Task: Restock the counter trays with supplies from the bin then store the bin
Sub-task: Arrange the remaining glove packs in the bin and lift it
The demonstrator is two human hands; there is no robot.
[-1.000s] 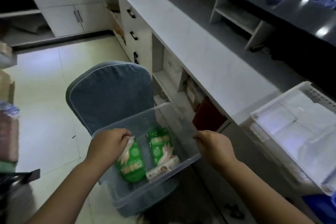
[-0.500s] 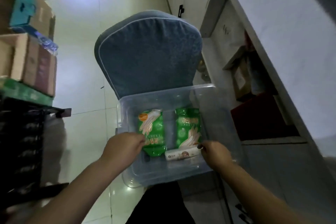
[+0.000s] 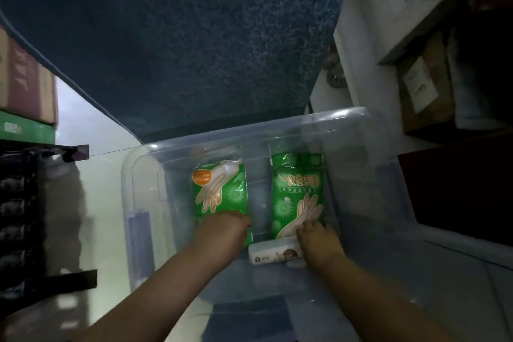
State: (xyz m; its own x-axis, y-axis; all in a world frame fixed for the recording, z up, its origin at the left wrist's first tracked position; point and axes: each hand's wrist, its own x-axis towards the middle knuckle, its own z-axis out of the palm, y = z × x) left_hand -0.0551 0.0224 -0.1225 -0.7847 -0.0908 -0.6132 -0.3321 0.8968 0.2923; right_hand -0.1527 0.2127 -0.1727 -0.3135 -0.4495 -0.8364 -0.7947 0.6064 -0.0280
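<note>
A clear plastic bin [image 3: 249, 133] sits on the seat of a blue upholstered chair [image 3: 180, 36]. Two green packs of disposable gloves lie flat inside it, side by side. My left hand [image 3: 222, 233] is down in the bin, closed over the lower end of the left glove pack [image 3: 219, 189]. My right hand [image 3: 319, 241] has its fingers curled on the lower end of the right glove pack [image 3: 297, 189]. A small white tissue pack [image 3: 272, 254] lies between my hands, partly under the right one. The counter trays are out of view.
The chair's back rises just beyond the bin. Stacked cartons [image 3: 25, 86] and a black rack [image 3: 19, 203] stand on the left. Under-counter shelves with cardboard boxes [image 3: 424, 83] are on the right. Pale floor tiles show left of the bin.
My head has dropped much closer to the bin. Both hands have gone from the bin's near rim down inside it, onto the two green packs.
</note>
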